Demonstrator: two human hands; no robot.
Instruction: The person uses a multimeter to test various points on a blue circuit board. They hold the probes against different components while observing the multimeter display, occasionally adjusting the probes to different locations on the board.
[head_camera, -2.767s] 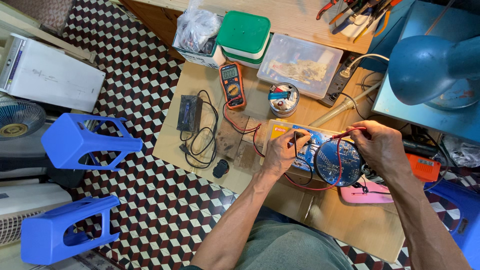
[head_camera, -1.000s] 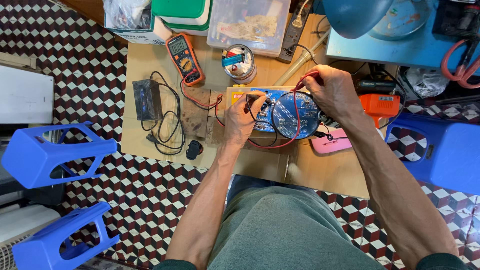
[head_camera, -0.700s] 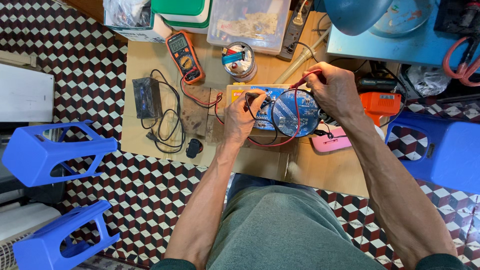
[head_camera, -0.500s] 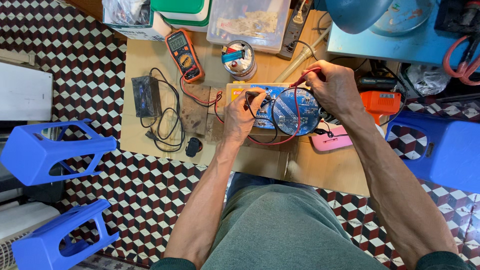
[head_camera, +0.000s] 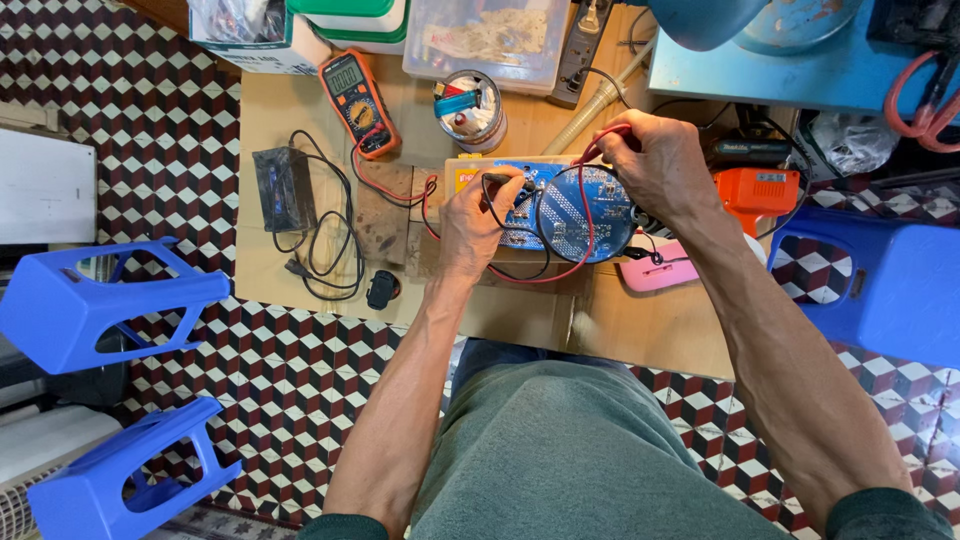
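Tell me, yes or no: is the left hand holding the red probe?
No. The left hand pinches the black probe on the round circuit board; the right hand holds the red probe.

Single head-worn view, looking straight down, near the workbench (head_camera: 300, 110), lap below

A small home repair workshop, set up low over a tiled floor.

A multimeter (head_camera: 358, 100), a power strip (head_camera: 583, 45), an orange cordless drill (head_camera: 757, 190) and parts tubs (head_camera: 487, 40) crowd the wooden bench (head_camera: 530, 320); blue plastic stools (head_camera: 95, 305) stand on the checkered floor (head_camera: 290, 380).
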